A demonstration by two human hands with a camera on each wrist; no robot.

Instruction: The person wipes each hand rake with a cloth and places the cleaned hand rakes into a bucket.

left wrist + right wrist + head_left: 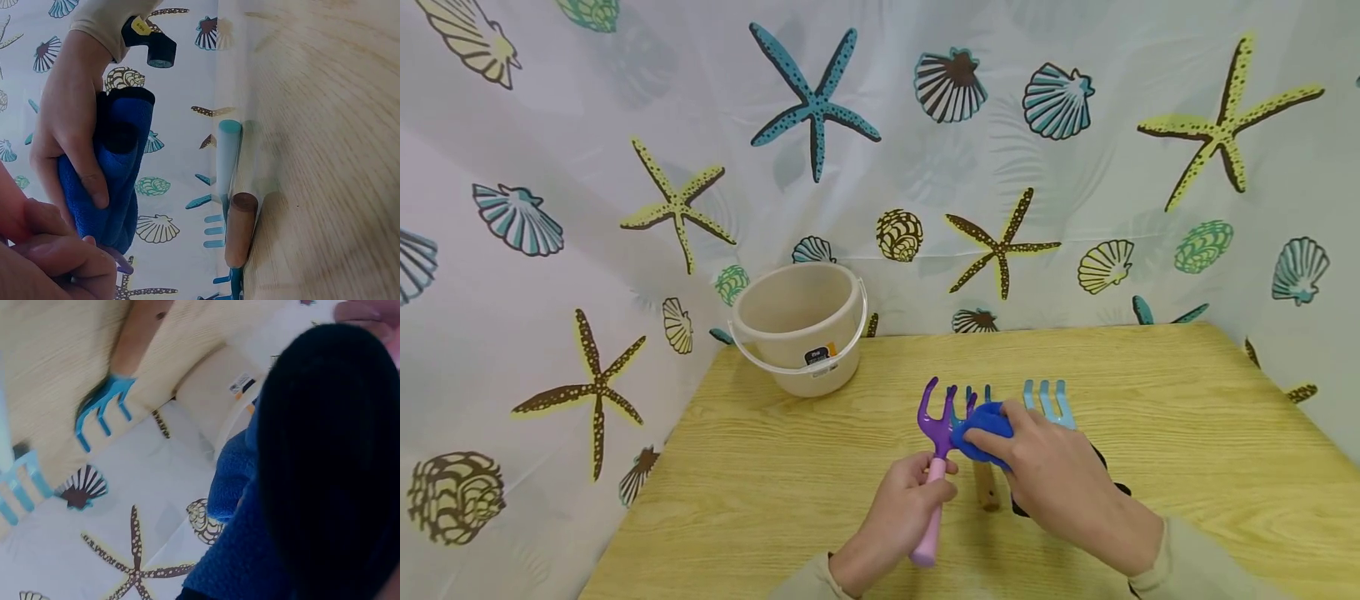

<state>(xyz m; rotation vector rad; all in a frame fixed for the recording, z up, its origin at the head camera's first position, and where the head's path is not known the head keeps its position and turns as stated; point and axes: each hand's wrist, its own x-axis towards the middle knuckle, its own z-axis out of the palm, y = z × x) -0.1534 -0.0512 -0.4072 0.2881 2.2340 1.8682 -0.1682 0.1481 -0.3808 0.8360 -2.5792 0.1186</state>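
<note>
My left hand (898, 504) grips the pink handle of a small purple hand rake (937, 429), its tines pointing up and away from me. In my right hand (1056, 471) is a bunched blue cloth (988, 429), held against the right side of the rake's head. The left wrist view shows the cloth (122, 169) folded, with a dark edge, under the right fingers. Beneath the hands a teal rake with a wooden handle (987, 487) lies on the table, its head partly covered by the cloth. Beside it lies a light blue rake (1060, 408), its handle hidden by my right hand.
A cream bucket (816, 367) with a white handle stands at the table's back left. The wooden table (722, 492) meets a curtain (925, 175) printed with starfish and shells at the back and sides. Something black (1019, 508) shows under my right hand.
</note>
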